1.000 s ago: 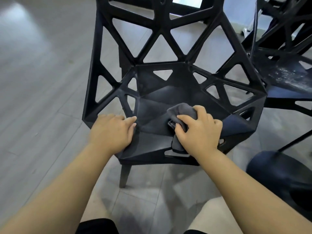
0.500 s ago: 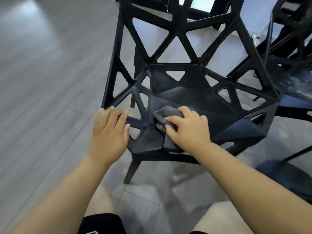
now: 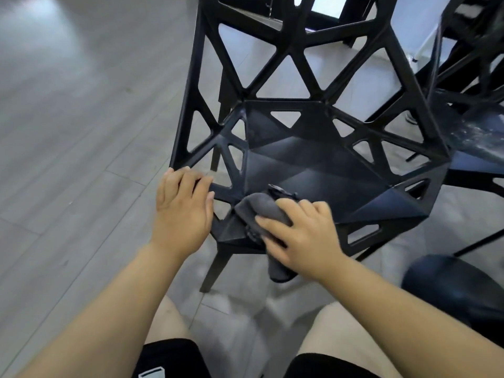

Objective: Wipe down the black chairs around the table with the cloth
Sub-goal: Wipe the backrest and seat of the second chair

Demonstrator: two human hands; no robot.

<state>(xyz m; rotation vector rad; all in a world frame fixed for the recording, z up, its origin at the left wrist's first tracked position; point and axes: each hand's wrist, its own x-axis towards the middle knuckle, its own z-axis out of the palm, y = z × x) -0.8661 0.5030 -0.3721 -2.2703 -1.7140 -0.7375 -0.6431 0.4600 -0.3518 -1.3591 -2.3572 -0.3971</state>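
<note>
A black chair (image 3: 313, 165) with a faceted seat and an open triangular lattice back stands in front of me. My right hand (image 3: 302, 236) presses a crumpled grey cloth (image 3: 259, 208) onto the front left corner of the seat, fingers spread over it; one end of the cloth hangs below the seat's front edge. My left hand (image 3: 182, 208) rests on the chair's left front corner strut, its fingers curved over the frame.
A second black chair (image 3: 474, 137) with a dusty seat stands close on the right. A dark round stool seat (image 3: 458, 290) sits at the lower right. More black chair legs show behind. Grey plank floor (image 3: 81, 132) spreads to the left. My knees are below.
My right hand has slid the cloth from the seat's front middle toward its front left corner. My left hand shifted outward along the left frame. The view has moved left.
</note>
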